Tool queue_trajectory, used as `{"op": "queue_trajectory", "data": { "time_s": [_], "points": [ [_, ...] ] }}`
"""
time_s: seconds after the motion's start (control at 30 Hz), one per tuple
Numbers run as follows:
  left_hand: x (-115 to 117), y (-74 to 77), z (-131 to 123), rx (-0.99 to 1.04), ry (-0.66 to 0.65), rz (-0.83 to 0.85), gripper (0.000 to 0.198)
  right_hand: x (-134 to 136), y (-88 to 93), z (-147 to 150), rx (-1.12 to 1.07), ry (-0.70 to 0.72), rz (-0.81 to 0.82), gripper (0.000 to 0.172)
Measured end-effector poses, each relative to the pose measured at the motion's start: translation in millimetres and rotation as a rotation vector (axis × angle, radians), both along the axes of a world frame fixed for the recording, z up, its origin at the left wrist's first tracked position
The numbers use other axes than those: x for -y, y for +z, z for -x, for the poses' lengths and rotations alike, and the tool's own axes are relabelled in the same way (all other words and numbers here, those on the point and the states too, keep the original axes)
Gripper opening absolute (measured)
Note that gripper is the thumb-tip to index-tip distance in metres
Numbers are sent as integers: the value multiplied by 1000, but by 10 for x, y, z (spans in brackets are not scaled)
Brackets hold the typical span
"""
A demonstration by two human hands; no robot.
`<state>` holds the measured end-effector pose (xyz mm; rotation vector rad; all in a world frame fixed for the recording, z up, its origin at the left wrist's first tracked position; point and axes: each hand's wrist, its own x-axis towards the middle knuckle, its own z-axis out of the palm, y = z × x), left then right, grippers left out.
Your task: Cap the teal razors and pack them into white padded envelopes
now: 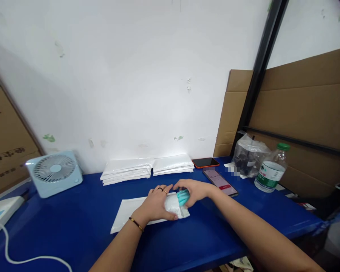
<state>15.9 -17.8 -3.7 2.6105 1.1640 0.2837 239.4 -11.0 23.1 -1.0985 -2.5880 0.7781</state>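
Note:
A flat white plastic pouch [127, 214] lies on the blue table in front of me, with its opening to the right. My left hand [157, 206] grips the pouch near the opening, thumb on the near edge and fingers on the far edge. At that opening my right hand [192, 192] holds a bundle of blue-green pleated face masks [183, 197], its fingers curled around the outer end. The left end of the masks appears to be inside the pouch. Part of the bundle is hidden by my right hand.
Two stacks of white pouches [127, 170] [172, 165] lie against the wall. Two phones [206, 163] [220, 182] are behind my right arm. A water bottle [271, 170] and a bagged cup [248, 156] stand at right; a fan [55, 172] and white cable [36, 258] are at left.

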Motion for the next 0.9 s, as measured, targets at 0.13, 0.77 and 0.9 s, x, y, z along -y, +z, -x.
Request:
{"op": "queue_trajectory", "data": {
  "time_s": [0.13,0.77,0.9],
  "points": [
    [76,-26,51,9,-30,47,112,116,-299,-241,-629,-361,195,62],
    [145,-49,13,49,-63,135,111,686,-496,413,-583,-608,193,51],
    [146,-65,13,53,-64,124,113,763,-520,466,-412,-706,52,52]
  ]
}}
